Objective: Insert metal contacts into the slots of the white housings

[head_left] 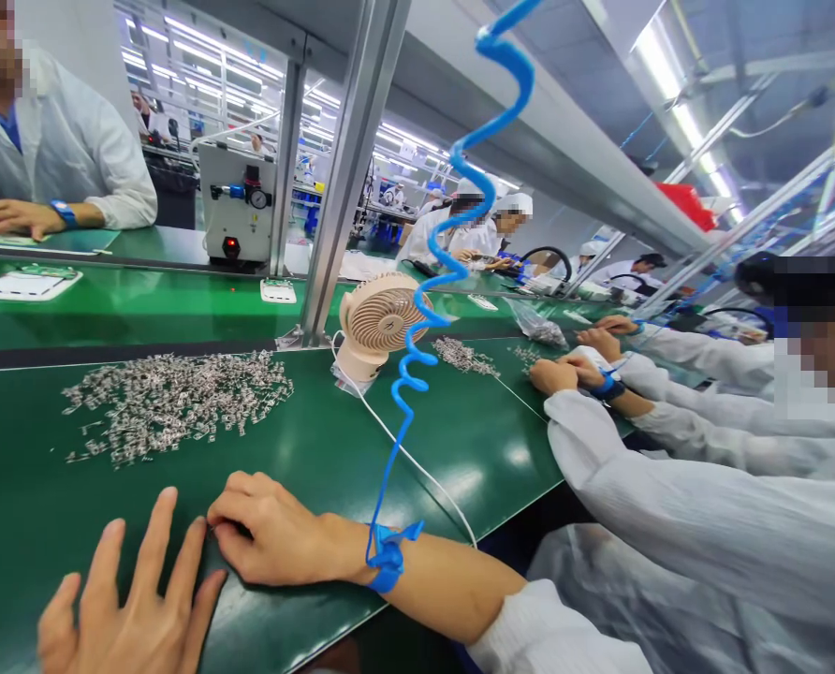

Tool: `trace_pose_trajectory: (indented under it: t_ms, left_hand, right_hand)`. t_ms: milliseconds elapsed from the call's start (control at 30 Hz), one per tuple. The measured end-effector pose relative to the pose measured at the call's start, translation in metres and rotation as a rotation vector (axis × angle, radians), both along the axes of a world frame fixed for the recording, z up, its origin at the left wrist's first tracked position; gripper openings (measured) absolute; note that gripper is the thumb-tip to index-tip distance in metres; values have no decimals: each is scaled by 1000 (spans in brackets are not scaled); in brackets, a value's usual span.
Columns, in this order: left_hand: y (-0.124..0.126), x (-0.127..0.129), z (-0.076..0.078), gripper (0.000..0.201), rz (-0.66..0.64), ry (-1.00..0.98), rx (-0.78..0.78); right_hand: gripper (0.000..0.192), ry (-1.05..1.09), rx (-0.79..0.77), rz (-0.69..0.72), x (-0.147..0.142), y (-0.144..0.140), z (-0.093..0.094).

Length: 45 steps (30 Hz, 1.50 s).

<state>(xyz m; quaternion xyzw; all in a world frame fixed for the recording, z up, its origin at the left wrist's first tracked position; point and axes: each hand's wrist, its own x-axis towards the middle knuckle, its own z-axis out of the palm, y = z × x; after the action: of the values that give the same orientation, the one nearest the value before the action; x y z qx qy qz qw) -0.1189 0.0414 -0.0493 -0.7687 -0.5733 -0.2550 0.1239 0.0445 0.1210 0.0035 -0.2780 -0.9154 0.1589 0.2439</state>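
My left hand [133,613] lies flat on the green mat [31,510] at the bottom left, fingers spread, holding nothing. Just right of it, my right hand [277,538] rests on the mat with its fingers curled and fingertips pinched together; nothing shows between them. A blue wrist strap [388,557] circles my right wrist, and its coiled blue cord [452,243] rises overhead. A wide pile of small silver metal parts [171,402] lies on the mat beyond both hands, apart from them.
A small beige fan [379,323] stands mid-table, its white cable [417,463] running toward my right arm. A co-worker's hands [564,374] work at the right near another parts pile [463,356]. An aluminium post [347,178], a white machine [239,201] and a person's hand [14,217] stand across.
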Motion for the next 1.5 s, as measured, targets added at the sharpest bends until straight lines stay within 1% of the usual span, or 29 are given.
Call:
trace_pose_trajectory:
  t_ms: [100, 200, 267, 333, 433, 533, 633, 767, 933, 1067, 1233, 1400, 1500]
  left_hand:
    - [-2, 7, 8, 38, 85, 155, 113]
    - [-5, 9, 16, 30, 79, 304, 207]
    - [-5, 9, 19, 27, 59, 351, 243]
    - [-4, 9, 21, 26, 36, 373, 245]
    - [-3, 10, 21, 25, 20, 370, 238]
    - [-4, 9, 19, 25, 7, 337, 235]
    - [-3, 7, 18, 27, -43, 312, 226]
    - [0, 7, 21, 29, -99, 248, 189]
    - [-1, 11, 26, 33, -95, 207, 154]
    - [-2, 11, 23, 36, -75, 211, 137]
    - [-2, 10, 22, 38, -88, 224, 134]
    - [-2, 11, 23, 38, -84, 211, 147]
    - [-2, 11, 23, 37, -79, 203, 128]
  right_hand:
    - [14, 31, -17, 74, -1, 1, -3]
    - [12, 105, -101, 130, -2, 1, -2]
    - [11, 163, -182, 150, -2, 1, -1]
    - [11, 211, -257, 160, -2, 0, 1]
    - [11, 260, -312, 167, -2, -1, 1]
    - [11, 274, -304, 171, -3, -1, -2]
    - [10, 274, -283, 164, -4, 0, -5]
    - [9, 248, -278, 147, -4, -1, -6]
    - [9, 205, -233, 135, -4, -2, -6]
    - [8, 151, -182, 125, -4, -2, -6]
    - [6, 64, -162, 112, -4, -2, -5]
    - [7, 76, -149, 119, -3, -2, -5]
    - [7, 86, -144, 122, -3, -2, -6]
